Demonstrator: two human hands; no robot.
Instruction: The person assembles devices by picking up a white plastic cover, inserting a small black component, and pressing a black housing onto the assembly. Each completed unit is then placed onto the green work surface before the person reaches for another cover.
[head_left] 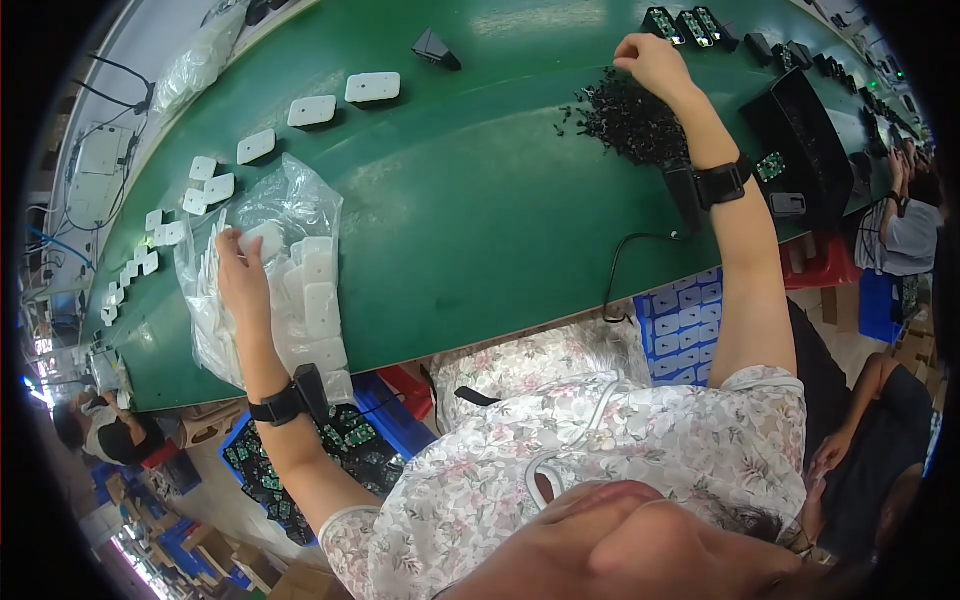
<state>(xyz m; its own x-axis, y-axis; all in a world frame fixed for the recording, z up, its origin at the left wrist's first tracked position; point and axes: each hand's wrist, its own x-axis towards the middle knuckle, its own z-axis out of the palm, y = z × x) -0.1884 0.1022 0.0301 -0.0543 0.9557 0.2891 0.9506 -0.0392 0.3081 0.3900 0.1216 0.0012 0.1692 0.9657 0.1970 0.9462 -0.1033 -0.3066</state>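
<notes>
My left hand [243,275] reaches over a clear plastic bag [315,195] filled with white plastic covers [320,310]. Its thumb stands apart from the fingers, which touch the covers; no firm grip shows. At the far right, my right hand [655,68] is raised at the upper edge of a pile of small black parts [630,120]. Thumb and fingertips are pinched together there, and whatever lies between them is too small to make out. Black bands with small boxes sit on both wrists.
White blocks [373,88] curve along the green table [480,220] to the left. A dark wedge-shaped piece [436,50] lies beyond. Black housings with circuit boards [697,28] and a black bin [800,140] are at right. A blue crate of circuit boards [350,440] sits below the edge. Other people are nearby.
</notes>
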